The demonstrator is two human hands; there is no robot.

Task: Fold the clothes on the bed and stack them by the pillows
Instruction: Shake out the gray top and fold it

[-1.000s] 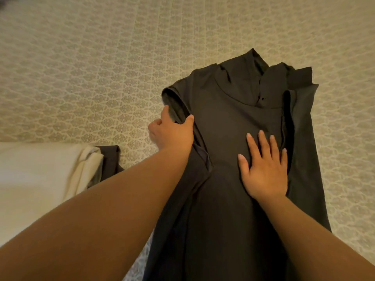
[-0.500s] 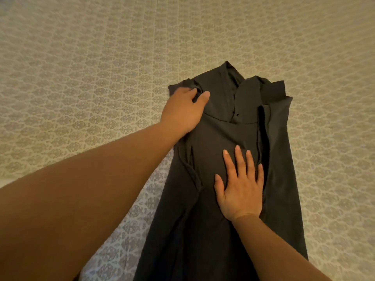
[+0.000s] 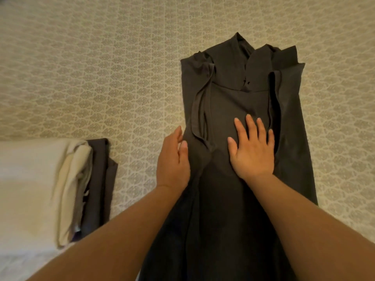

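A long dark grey garment (image 3: 229,94) lies flat on the patterned bedspread (image 3: 101,78), collar at the far end, both sides folded in toward its middle. My right hand (image 3: 252,151) presses flat on the garment's centre, fingers spread. At the garment's left edge my left hand (image 3: 172,159) rests on its side, fingers loosely open, holding nothing. A stack of folded clothes (image 3: 91,185), cream and dark grey, lies at the left.
A white pillow (image 3: 26,189) fills the lower left, right against the folded stack. The patterned bedspread stretches across the whole upper half and to the right of the garment.
My left hand has come back from the garment's left shoulder to the garment's left edge near the waist. The left side now lies folded in. My right hand stays pressed on the centre.
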